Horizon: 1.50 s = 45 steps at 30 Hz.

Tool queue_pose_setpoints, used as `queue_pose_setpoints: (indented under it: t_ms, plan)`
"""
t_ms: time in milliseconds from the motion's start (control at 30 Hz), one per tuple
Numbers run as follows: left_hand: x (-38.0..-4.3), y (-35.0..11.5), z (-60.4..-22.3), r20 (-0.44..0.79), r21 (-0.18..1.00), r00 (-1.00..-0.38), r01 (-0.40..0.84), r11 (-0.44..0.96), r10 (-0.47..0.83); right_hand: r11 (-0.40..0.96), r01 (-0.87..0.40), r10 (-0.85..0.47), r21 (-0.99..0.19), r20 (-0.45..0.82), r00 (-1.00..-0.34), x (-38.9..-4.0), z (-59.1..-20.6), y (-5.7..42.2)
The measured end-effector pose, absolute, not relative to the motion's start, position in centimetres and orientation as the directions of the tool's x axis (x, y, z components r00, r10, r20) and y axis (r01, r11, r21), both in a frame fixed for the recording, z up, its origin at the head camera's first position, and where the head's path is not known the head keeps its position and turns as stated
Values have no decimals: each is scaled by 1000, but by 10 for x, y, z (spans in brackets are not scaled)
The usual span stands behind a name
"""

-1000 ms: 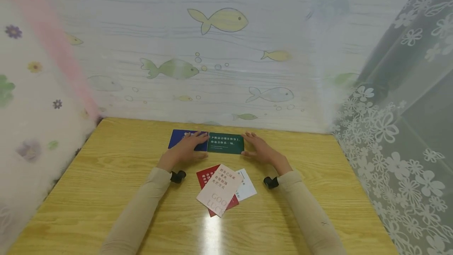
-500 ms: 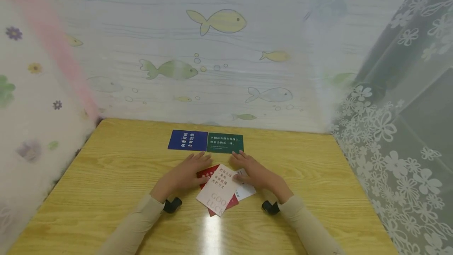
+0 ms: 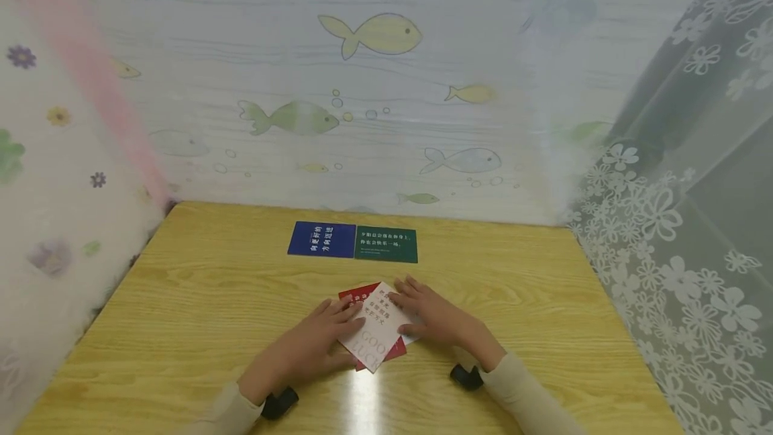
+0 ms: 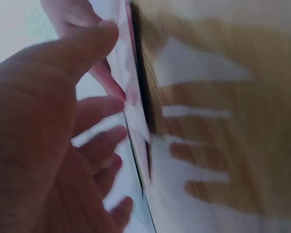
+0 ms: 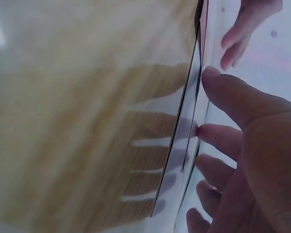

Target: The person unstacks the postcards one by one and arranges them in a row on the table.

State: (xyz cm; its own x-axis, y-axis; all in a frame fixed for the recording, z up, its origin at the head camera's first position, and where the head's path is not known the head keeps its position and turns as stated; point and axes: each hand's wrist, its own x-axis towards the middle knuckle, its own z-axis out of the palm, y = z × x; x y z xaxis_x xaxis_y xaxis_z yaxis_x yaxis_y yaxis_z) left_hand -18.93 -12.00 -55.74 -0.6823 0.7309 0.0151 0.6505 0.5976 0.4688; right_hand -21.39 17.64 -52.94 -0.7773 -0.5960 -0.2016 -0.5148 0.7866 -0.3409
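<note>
My left hand point(image 3: 308, 341) lies at the left side of a small overlapping pile of cards, its fingertips at the edges. My right hand point(image 3: 437, 317) is opposite, with fingers over the upper right part of the pile. Uppermost is a pale pink card point(image 3: 370, 340) printed with characters and "GOO LUCK". Beneath it a red card point(image 3: 395, 350) sticks out. A white card point(image 3: 410, 338) is mostly hidden under the right hand. In the left wrist view, the thumb and fingertips reach the card edges; in the right wrist view, the right thumb point(image 5: 233, 94) and fingers are loosely spread beside the cards.
A blue card point(image 3: 322, 247) and a green card point(image 3: 386, 245) lie side by side farther back on the wooden table point(image 3: 513, 274). Behind the table hangs a fish-print curtain point(image 3: 386, 153). Black wrist cameras show below both hands.
Both hands have left the blue and green cards and come back toward the body to the pile. The pink card has shifted slightly, and the white card is now more covered.
</note>
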Motion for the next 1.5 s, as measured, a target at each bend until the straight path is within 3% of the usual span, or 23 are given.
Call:
queue_pose_setpoints:
  t_ms: [367, 567, 1167, 1500]
  plan:
    - [-171, -124, -557, 0, 451, -710, 629, 634, 704, 829, -491, -549, -267, -226, -805, -171, -528, 185]
    - [-175, -130, -558, 28, 439, -718, 634, 637, 696, 809, -523, -580, -267, -226, -782, -156, -525, 184]
    - [-194, -142, -553, -11, 388, -778, 576, 720, 628, 861, -416, -483, -293, -210, -850, -172, -523, 173]
    - [-196, -138, -554, -3, 382, -783, 574, 725, 622, 853, -452, -500, -262, -159, -851, -172, -527, 175]
